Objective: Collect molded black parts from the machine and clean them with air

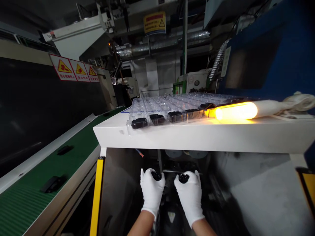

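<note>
In a factory bay, a white shelf (197, 137) holds a clear tray (167, 105) with black parts along its front row, beside a glowing lamp (236, 110) at right. Below, at bottom center, the gloved left hand (152, 191) and right hand (189, 196) each pinch a black part (156, 175) (183, 178), fingers (143, 175) closed around it; a loosened grip could drop either into the dark machinery (172, 160).

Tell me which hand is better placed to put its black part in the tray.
Probably the left hand: it holds a black part below the near end of the clear tray, whose empty cavities lie behind the filled front row. The right hand sits further along.
</note>
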Demonstrator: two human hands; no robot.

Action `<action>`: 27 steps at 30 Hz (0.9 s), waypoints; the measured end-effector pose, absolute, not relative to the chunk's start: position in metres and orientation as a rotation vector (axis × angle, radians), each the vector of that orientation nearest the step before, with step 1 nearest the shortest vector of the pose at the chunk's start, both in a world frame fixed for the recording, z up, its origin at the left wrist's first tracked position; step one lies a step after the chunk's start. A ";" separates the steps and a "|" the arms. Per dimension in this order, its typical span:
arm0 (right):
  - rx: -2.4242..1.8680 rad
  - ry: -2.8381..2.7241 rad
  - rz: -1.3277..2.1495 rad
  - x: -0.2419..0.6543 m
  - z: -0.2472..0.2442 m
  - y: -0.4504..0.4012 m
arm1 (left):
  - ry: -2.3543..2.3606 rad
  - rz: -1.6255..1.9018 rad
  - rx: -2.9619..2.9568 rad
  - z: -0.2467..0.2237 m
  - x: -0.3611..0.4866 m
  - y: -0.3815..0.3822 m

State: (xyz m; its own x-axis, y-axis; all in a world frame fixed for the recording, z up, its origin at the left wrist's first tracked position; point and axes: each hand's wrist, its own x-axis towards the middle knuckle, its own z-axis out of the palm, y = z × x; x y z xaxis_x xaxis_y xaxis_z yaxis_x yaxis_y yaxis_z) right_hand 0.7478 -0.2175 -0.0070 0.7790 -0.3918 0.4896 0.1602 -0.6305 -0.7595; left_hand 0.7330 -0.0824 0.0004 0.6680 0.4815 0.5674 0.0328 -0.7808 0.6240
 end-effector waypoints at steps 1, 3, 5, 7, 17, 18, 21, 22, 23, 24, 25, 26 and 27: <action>-2.132 0.156 -0.819 0.748 -0.006 -0.219 | 0.386 1.014 2.345 0.001 0.731 -0.082; -2.156 0.135 -0.840 0.746 -0.005 -0.221 | 0.388 1.024 2.377 0.002 0.729 -0.083; -2.148 0.149 -0.864 0.743 -0.006 -0.221 | 0.404 1.052 2.355 0.002 0.729 -0.084; -2.134 0.213 -0.885 0.740 -0.007 -0.218 | 0.392 1.080 2.321 0.001 0.730 -0.084; -2.123 0.248 -0.923 0.745 -0.012 -0.216 | 0.451 0.942 1.951 -0.004 0.739 -0.089; -2.118 0.256 -0.923 0.745 -0.012 -0.216 | 0.460 0.944 1.967 -0.003 0.738 -0.089; -2.106 0.252 -0.929 0.745 -0.013 -0.216 | 0.467 0.981 2.054 -0.001 0.738 -0.088; -2.096 0.240 -0.930 0.746 -0.013 -0.215 | 0.468 0.985 2.066 -0.001 0.738 -0.088; -2.082 0.230 -0.929 0.746 -0.013 -0.215 | 0.470 0.979 2.061 -0.001 0.738 -0.088; -2.066 0.230 -0.926 0.746 -0.013 -0.214 | 0.475 0.961 2.044 -0.002 0.738 -0.088; -2.051 0.239 -0.924 0.746 -0.013 -0.213 | 0.477 0.937 2.022 -0.002 0.738 -0.089; -2.040 0.252 -0.922 0.746 -0.013 -0.213 | 0.477 0.914 2.002 -0.002 0.738 -0.089; -2.036 0.265 -0.921 0.746 -0.013 -0.213 | 0.478 0.905 1.993 -0.001 0.738 -0.089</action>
